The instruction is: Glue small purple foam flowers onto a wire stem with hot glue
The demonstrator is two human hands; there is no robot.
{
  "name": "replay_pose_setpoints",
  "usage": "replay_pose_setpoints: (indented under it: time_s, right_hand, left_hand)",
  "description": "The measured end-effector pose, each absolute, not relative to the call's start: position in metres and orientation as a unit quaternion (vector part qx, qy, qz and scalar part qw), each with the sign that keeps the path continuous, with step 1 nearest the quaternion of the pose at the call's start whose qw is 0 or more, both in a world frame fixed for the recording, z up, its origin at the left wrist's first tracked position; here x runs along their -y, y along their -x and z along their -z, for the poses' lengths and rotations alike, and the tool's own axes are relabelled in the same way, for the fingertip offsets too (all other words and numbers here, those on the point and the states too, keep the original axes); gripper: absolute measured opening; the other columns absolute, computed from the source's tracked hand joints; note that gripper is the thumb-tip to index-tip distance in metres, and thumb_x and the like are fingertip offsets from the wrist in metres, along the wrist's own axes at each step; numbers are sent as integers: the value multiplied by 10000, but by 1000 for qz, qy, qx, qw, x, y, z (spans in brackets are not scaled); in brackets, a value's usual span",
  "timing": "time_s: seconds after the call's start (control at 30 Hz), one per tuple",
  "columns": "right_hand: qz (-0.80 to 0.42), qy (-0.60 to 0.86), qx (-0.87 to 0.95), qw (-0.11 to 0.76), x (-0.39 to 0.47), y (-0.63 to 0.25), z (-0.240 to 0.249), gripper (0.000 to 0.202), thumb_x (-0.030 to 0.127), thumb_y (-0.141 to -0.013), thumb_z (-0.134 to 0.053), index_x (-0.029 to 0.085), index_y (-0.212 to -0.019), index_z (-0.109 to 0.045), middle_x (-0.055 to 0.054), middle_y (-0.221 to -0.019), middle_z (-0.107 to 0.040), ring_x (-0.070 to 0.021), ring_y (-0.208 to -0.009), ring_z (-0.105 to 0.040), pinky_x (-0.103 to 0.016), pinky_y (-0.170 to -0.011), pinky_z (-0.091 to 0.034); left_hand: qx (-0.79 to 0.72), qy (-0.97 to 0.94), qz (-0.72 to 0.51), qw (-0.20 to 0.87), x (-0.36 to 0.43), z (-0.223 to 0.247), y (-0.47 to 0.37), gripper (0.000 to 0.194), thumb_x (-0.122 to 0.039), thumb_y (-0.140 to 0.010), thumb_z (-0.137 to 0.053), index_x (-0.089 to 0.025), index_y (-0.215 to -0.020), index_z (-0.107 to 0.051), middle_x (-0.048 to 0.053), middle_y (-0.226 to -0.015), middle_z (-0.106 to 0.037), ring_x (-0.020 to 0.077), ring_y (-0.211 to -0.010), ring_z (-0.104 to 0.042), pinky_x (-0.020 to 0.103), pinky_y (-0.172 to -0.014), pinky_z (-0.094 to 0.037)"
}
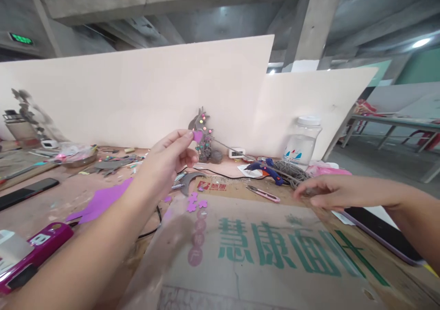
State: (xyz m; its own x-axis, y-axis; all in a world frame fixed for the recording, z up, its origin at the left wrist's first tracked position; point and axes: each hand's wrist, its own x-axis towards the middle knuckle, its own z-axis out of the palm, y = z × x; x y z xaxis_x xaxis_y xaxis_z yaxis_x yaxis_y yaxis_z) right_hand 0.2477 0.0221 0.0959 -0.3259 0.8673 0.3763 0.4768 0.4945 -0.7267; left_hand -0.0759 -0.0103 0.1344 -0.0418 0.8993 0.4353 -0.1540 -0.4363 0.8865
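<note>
Between the thumb and forefinger of my left hand (172,156) is a small purple piece (198,136), held up in front of a grey decorated ornament (206,143) with coloured beads. My right hand (330,192) is over the right side of the worktop, fingers loosely apart, near a bundle of grey cord (290,172) and a blue glue gun (268,169). Small purple cut-outs (192,202) lie on a printed sheet (275,273). Pink-handled snips (264,194) rest behind the sheet.
A clear bottle (300,143) stands at the back right by the white partition (137,95). A phone (381,232) lies under my right arm; another (27,193) is at left. Purple material (105,202) and a magenta device (44,250) lie left. A black cable crosses the table.
</note>
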Motion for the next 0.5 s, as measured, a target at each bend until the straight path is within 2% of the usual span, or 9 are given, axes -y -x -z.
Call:
replay_pose_setpoints:
  time_s: [0.1, 0.2, 0.3, 0.4, 0.5]
  right_hand:
    - [-204, 453, 780, 381, -26, -245, -109, 346, 501, -775, -540, 223, -930, -674, -57, -700, -632, -208, -712, -578, -301, -592, -422]
    - [-157, 481, 788, 350, -29, -236, -117, 282, 446, -768, -574, 213, -887, -679, -65, -784, -659, -211, -735, -580, -308, -625, -423]
    - [-146, 499, 789, 328, -26, -215, -103, 261, 404, -808, -536, 205, -917, -664, -62, -884, -667, -199, -755, -576, -315, -664, -424]
    - [-233, 467, 781, 343, -20, -189, -66, 323, 405, -850, -481, 219, -1089, -595, -49, -996, -650, -152, -718, -559, -287, -648, -437]
    - [-333, 430, 771, 333, -15, -170, -28, 388, 386, -849, -490, 222, -1200, -507, -60, -1135, -592, -87, -577, -497, -254, -558, -421]
  left_hand:
    - [-397, -599, -586, 374, 2, -117, 66, 203, -367, -794, -572, -166, -767, -576, -27, -571, -514, 79, -521, -469, 180, -510, -363]
    - [-433, -636, -498, 400, -4, -89, 46, 262, -410, -794, -550, -154, -765, -597, -35, -538, -473, 85, -499, -428, 195, -489, -324]
    - [-477, -636, -459, 397, -6, -58, 27, 277, -419, -764, -576, -147, -757, -625, -39, -533, -461, 89, -494, -406, 207, -490, -308]
    - [-473, -639, -461, 395, -6, -30, 16, 272, -407, -785, -543, -155, -777, -645, -17, -597, -523, 106, -539, -446, 222, -522, -340]
    - [-480, -650, -435, 398, -6, -13, 12, 261, -390, -797, -528, -153, -771, -634, -4, -622, -558, 121, -571, -477, 230, -544, -356]
